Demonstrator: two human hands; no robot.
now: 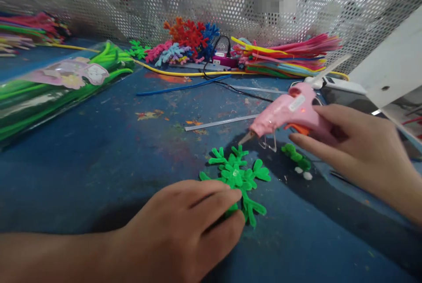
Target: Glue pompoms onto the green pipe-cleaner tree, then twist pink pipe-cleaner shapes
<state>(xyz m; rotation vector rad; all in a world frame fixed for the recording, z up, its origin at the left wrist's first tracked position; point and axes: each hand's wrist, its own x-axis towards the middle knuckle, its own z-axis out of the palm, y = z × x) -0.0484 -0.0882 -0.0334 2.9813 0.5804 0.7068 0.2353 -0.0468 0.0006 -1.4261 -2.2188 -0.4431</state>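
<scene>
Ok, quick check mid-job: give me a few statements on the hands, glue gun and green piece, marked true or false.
1. The right hand holds a pink glue gun. True.
2. The left hand pinches a green pipe-cleaner shape. True.
3. The glue gun nozzle presses into the green shape. False: it hangs just above it, apart.
4. The table is red. False: it is blue.
5. The packet of green pipe cleaners lies by the right hand. False: far left.

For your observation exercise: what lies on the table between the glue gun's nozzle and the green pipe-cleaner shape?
Nothing: in the head view, bare blue table separates the glue gun nozzle from the green pipe-cleaner shape.
</scene>
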